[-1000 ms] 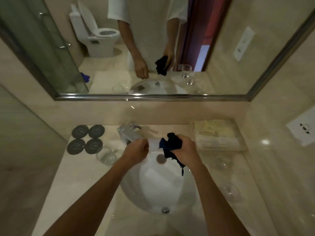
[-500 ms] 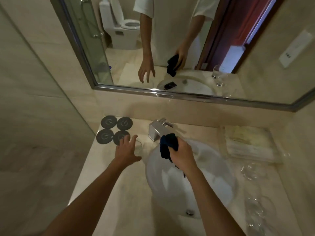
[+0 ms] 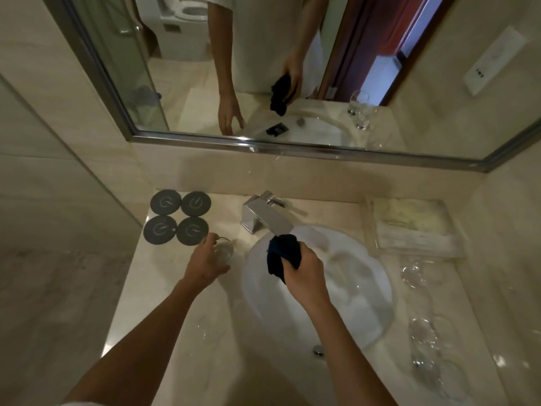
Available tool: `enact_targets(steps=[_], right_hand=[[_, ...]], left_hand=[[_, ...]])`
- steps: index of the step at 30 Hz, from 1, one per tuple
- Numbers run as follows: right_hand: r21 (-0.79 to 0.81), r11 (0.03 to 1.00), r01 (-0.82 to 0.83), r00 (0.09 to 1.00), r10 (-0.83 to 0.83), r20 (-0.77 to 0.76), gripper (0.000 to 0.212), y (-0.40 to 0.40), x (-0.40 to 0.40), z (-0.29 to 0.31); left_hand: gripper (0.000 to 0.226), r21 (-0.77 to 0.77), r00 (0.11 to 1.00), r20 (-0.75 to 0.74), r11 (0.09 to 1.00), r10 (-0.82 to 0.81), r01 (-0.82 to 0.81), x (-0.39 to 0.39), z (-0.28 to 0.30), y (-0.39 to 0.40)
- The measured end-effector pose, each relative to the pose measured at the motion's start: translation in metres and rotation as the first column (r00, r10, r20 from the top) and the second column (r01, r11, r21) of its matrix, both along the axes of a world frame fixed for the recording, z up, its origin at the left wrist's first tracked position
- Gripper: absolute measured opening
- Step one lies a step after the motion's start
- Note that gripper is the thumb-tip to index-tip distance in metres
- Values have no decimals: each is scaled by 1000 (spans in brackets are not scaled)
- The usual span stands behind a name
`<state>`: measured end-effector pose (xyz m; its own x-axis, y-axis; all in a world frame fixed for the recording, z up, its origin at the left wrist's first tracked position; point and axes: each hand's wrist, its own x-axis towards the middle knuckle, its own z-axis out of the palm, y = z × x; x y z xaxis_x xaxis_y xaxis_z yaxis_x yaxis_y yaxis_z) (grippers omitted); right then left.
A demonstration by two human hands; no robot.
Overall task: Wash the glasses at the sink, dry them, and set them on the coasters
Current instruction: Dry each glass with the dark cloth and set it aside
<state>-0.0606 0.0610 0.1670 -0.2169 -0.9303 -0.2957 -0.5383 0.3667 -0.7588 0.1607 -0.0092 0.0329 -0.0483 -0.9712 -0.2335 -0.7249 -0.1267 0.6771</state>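
Your left hand [image 3: 205, 263] is on a clear glass [image 3: 224, 249] that stands on the counter [image 3: 146, 303] at about 10 o'clock from the sink [image 3: 366, 288], just beside the nearest of the coasters [image 3: 178, 218]. Your fingers curve over its rim and near side; how firmly they close round it cannot be told. The glass looks short and round-bodied, fully transparent, with a thin bright rim catching the light; its lower part is hidden behind your hand.

Your right hand [image 3: 304, 273] is curled tight round a bunched dark blue cloth [image 3: 282, 253], which sticks out above your knuckles and hangs a little below them. That hand hovers over the white basin, just in front of the chrome tap [image 3: 265, 216] at 12 o'clock.

The four coasters are dark grey discs with a pale curved mark, laid in a two-by-two square at the far left corner of the counter, all bare.

More clear glasses [image 3: 421, 329] lie at 3 to 4 o'clock of the sink, on the right side of the counter; they are blurred, and their number and posture are hard to tell. A folded pale towel [image 3: 415, 230] sits at 2 o'clock. The mirror [image 3: 409, 127] behind shows both your hands and the cloth.
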Motion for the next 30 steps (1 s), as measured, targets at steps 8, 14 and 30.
enact_targets(steps=[8, 14, 30], right_hand=[[-108, 986, 124, 986, -111, 123, 10, 3, -17, 9], [-153, 963, 221, 961, -189, 199, 9, 11, -41, 18], [-181, 917, 356, 893, -277, 354, 5, 44, -99, 31]], left_hand=[[85, -14, 913, -401, 995, 81, -95, -37, 52, 30], [81, 105, 641, -730, 966, 237, -237, -70, 102, 42], [70, 172, 889, 186, 905, -419, 390, -147, 153, 14]])
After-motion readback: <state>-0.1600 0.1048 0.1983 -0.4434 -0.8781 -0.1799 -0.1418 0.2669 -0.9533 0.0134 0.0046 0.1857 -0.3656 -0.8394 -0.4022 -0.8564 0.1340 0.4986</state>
